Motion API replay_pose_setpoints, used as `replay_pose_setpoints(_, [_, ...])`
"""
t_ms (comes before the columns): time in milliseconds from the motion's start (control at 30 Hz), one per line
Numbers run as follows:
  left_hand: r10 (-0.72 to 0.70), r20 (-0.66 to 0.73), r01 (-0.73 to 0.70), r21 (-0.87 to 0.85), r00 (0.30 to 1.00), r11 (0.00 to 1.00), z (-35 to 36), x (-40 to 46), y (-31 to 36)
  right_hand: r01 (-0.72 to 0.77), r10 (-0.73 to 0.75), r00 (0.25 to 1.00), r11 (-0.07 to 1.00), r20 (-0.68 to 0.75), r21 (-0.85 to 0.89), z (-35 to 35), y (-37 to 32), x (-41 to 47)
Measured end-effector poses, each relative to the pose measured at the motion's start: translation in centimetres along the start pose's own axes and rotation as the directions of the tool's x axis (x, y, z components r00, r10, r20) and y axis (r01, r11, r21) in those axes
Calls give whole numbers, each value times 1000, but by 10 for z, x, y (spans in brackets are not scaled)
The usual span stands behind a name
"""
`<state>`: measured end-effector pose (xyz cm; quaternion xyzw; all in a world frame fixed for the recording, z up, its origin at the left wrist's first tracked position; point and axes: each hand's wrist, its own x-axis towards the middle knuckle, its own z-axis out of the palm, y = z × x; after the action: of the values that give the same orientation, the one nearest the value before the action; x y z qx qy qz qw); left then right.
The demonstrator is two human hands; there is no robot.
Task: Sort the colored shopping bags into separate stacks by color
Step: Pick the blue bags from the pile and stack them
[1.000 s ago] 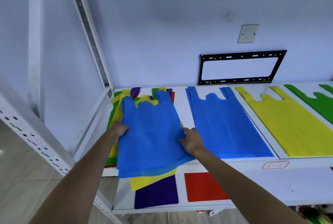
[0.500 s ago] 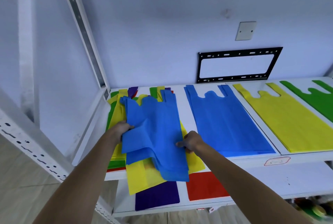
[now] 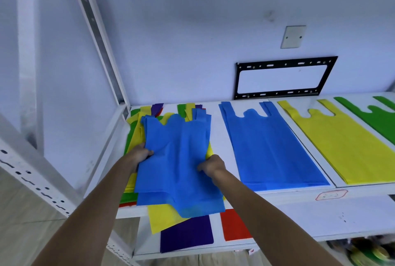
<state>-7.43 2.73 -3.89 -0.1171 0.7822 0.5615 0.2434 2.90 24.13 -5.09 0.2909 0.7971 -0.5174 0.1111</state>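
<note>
At the shelf's (image 3: 215, 137) left end, the left hand (image 3: 140, 154) pinches the left edge of the blue bags (image 3: 177, 167) lying atop the mixed pile (image 3: 136, 124). The right hand (image 3: 212, 166) clamps their right edge. Further right lie the blue stack (image 3: 271, 150), yellow stack (image 3: 346, 148) and green stack (image 3: 382, 120), flat and apart.

No text can be read anywhere in view. A red-outlined label (image 3: 331, 194) sits on the front edge of the white shelf (image 3: 299, 198), but its faint markings are too small and blurred to make out.
</note>
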Motion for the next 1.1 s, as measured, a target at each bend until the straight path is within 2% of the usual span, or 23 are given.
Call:
replay_pose_setpoints(133, [37, -13, -37, 2, 999, 999, -10, 0, 6, -27, 34, 999, 981, -30, 195, -17, -12, 3])
replay_pose_setpoints(200, [57, 0, -57, 1, 998, 998, -9, -2, 10, -112, 98, 993, 939, 61, 325, -34, -18, 2])
replay_pose_setpoints(300, [77, 28, -76, -40, 997, 996, -4, -6, 21, -268, 144, 945, 855, 293, 444, -67, -25, -2])
replay_pose_setpoints(367, [106, 28, -104, -63, 994, 993, 1, -6, 31, -277, 97, 924, 837, 370, 472, -88, -23, -4])
replay_pose_setpoints(433, [139, 19, -137, -89, 990, 987, 7, -4, 42, -231, 36, 922, 851, 386, 472, -101, -16, -5])
replay_pose_setpoints(567, [176, 41, -169, -138, 983, 976, 30, -10, 69, -63, -38, 963, 930, 267, 363, -126, -11, -3])
replay_pose_setpoints(733, [280, 50, -261, -235, 959, 936, 68, -10, 129, 108, -153, 979, 951, 138, 289, -199, -45, -9])
replay_pose_setpoints(933, [491, 40, -443, -373, 870, 815, 129, -16, 230, 385, -383, 921, 875, -67, 293, -300, -88, -6])
replay_pose_setpoints(1033, [583, 53, -513, -415, 810, 751, 165, -12, 248, 443, -412, 896, 860, -167, 255, -339, -78, -6])
replay_pose_setpoints(1100, [602, 63, -532, -404, 796, 745, 191, -3, 239, 419, -379, 903, 880, -201, 222, -349, -55, 2])
